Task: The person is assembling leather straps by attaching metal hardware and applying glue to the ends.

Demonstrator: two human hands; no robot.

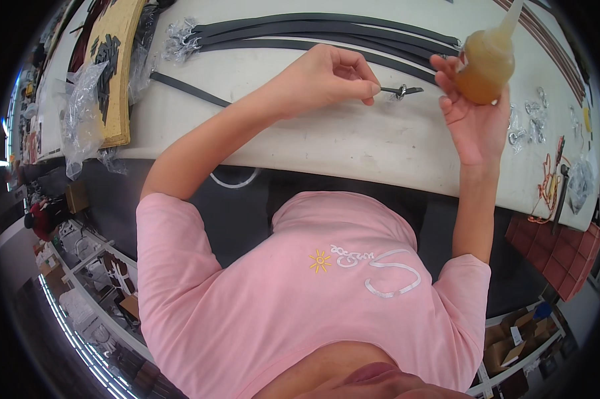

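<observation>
Head view: right hand (469,110) grips amber bottle (486,66).

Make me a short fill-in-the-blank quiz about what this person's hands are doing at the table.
The right hand holds a squeeze bottle of ____ coloured liquid.
The left hand pinches the end of a thin ____ strap.
The person's shirt is ____.
Missing words: amber; black; pink

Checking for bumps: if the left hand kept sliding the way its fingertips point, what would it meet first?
Probably the small metal ring on the strap end that the left hand pinches, then the right hand; depth is unclear.
</observation>
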